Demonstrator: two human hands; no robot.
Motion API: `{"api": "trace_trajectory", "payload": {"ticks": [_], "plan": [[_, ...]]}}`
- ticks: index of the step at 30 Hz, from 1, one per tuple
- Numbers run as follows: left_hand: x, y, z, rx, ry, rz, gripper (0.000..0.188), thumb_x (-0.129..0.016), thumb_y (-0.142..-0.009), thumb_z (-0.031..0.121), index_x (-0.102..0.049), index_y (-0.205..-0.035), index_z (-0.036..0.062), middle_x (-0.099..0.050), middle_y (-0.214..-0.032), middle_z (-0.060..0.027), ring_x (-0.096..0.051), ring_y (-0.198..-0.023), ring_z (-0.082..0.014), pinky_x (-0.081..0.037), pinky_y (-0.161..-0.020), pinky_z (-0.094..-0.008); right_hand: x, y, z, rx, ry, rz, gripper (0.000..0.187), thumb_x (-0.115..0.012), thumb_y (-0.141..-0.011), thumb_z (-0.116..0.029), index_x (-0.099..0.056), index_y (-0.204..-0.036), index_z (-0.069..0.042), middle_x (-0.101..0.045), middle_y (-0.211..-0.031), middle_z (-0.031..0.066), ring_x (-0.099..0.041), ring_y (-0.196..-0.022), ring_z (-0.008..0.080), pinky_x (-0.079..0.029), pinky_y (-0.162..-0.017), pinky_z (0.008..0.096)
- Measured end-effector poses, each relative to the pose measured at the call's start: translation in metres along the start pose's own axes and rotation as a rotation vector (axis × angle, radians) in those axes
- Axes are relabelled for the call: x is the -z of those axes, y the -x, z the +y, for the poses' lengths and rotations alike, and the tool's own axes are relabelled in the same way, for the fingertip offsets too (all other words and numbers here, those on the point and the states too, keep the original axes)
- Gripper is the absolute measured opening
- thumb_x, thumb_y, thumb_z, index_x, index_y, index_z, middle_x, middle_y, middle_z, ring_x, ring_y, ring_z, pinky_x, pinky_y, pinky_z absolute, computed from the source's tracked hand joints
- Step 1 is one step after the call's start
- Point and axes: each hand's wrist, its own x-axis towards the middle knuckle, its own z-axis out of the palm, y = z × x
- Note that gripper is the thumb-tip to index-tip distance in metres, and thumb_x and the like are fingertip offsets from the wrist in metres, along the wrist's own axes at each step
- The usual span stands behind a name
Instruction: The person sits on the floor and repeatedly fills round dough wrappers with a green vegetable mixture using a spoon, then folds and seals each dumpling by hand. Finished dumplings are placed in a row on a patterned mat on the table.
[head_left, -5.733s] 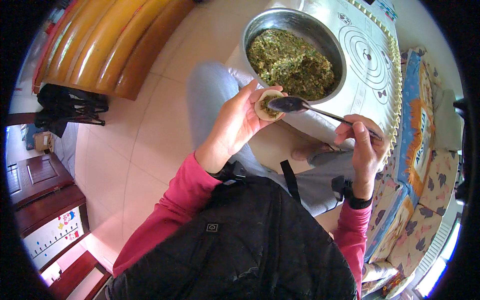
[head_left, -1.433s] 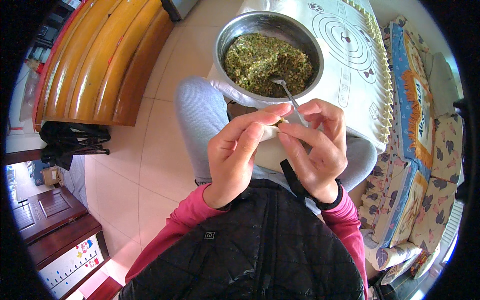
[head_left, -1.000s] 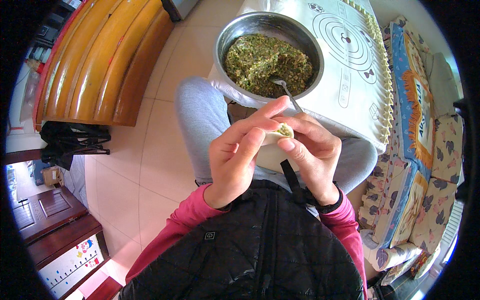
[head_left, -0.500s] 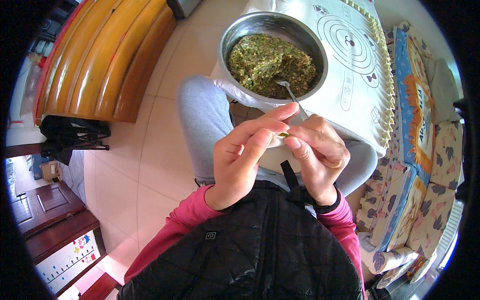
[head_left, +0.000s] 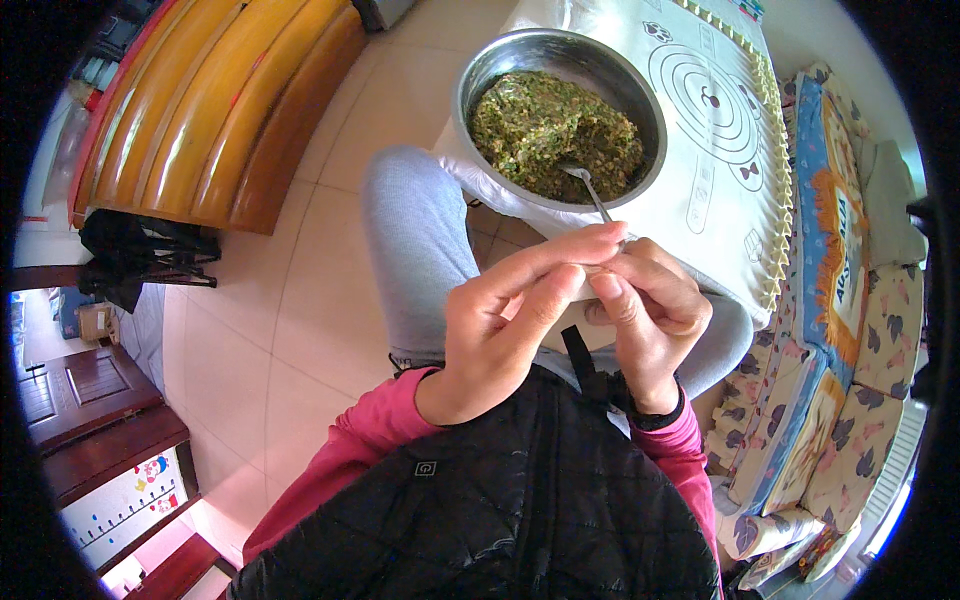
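My left hand (head_left: pixel 505 325) and my right hand (head_left: pixel 655 315) meet at the fingertips above my lap. Pinched between their thumbs and fingers is a small pale dumpling wrapper (head_left: pixel 588 268), mostly covered by the fingers. Just beyond the hands, a large steel bowl (head_left: pixel 657 115) stands on the table's near left corner. Chopped green and brown filling (head_left: pixel 550 130) lies inside, with a hollow scooped at its right side. A metal spoon (head_left: pixel 592 190) rests in the filling; its handle leans over the rim toward me and ends behind my fingers.
The table carries a white mat (head_left: pixel 705 110) printed with rings and has a frilled yellow edge. At right stands a sofa (head_left: pixel 860 420) with patterned covers. A curved yellow wooden piece of furniture (head_left: pixel 220 110) is at left, beside a folded black frame (head_left: pixel 140 250) on the tiled floor.
The green filling seen between my fingertips is now hidden. My left fingers have straightened and pressed closer to the right ones. The view has shifted slightly, so the bowl appears further right.
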Motion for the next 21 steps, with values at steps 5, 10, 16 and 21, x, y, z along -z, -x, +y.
{"api": "trace_trajectory", "payload": {"ticks": [5,10,16,21], "plan": [[-0.003,0.000,-0.009,0.033,0.243,-0.054,0.057,-0.049,-0.097,0.005,-0.023,-0.148,-0.0011,-0.043,-0.143,-0.0193,-0.043,-0.131,-0.0235,-0.032,-0.110,-0.0365,0.000,-0.004,0.003,-0.122,-0.216,0.099,0.015,-0.068,-0.087,-0.012,-0.074,-0.095,0.000,-0.063,-0.077,0.0029,-0.049,-0.064,0.0081,-0.037,-0.058,0.0232],[-0.010,-0.003,-0.022,-0.029,0.314,-0.065,0.052,-0.047,-0.100,0.013,-0.029,-0.146,-0.0019,-0.043,-0.144,-0.0191,-0.040,-0.134,-0.0246,-0.028,-0.112,-0.0367,-0.001,-0.007,0.003,-0.166,-0.339,0.119,0.018,-0.067,-0.088,-0.015,-0.073,-0.096,0.000,-0.064,-0.079,0.0026,-0.048,-0.065,0.0078,-0.037,-0.059,0.0230],[-0.013,-0.007,-0.027,-0.096,0.176,0.014,0.044,-0.039,-0.104,0.021,-0.039,-0.140,-0.0048,-0.049,-0.138,-0.0185,-0.050,-0.126,-0.0246,-0.037,-0.106,-0.0347,-0.003,-0.004,0.003,-0.133,-0.289,0.126,0.019,-0.066,-0.089,-0.011,-0.072,-0.100,0.003,-0.064,-0.079,0.0030,-0.049,-0.065,0.0084,-0.038,-0.059,0.0224],[-0.015,-0.004,-0.021,0.181,0.396,0.184,0.045,-0.033,-0.105,0.025,-0.044,-0.134,-0.0071,-0.053,-0.133,-0.0196,-0.055,-0.120,-0.0244,-0.043,-0.102,-0.0350,0.003,-0.009,-0.005,0.168,0.307,0.220,0.026,-0.058,-0.090,-0.004,-0.066,-0.113,0.005,-0.060,-0.077,0.0054,-0.053,-0.067,0.0121,-0.044,-0.062,0.0253]]}}
